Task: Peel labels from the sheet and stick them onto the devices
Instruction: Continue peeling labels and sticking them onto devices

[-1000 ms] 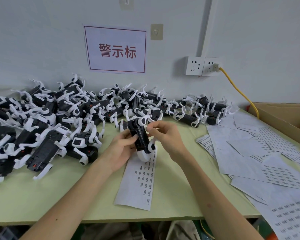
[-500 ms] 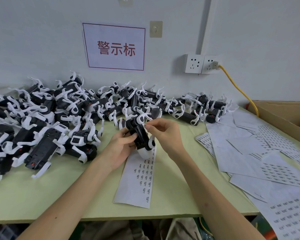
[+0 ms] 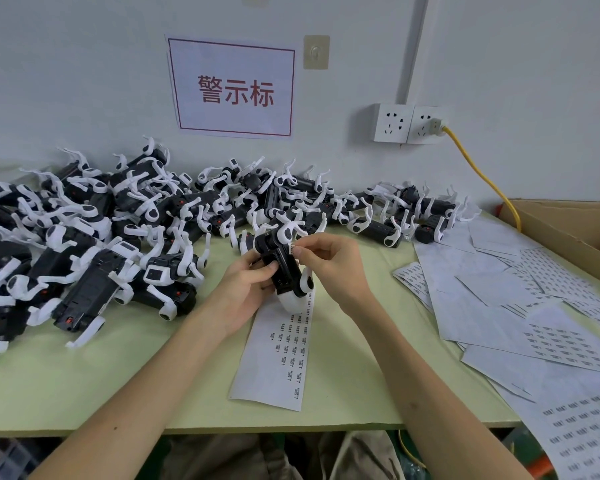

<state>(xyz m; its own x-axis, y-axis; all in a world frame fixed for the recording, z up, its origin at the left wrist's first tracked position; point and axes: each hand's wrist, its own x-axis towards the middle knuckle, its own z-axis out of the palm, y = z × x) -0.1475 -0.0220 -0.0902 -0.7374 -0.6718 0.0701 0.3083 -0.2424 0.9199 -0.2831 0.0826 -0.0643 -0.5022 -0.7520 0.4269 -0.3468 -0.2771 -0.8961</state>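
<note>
Green table [image 3: 84, 382]: left hand [image 3: 243, 289] grips device [image 3: 283, 268]; right hand [image 3: 329, 265] pinches label [image 3: 291, 248]; cardboard box's [image 3: 568, 230] contents hidden.

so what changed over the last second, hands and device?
Little. The left hand keeps its grip on the black-and-white device, held above the label sheet. The right hand stays at the device's upper side, pinching a small label against it; its fingertips shifted only slightly. Nothing was picked up or let go. The device pile, the loose sheets and the cardboard box are unchanged.
</note>
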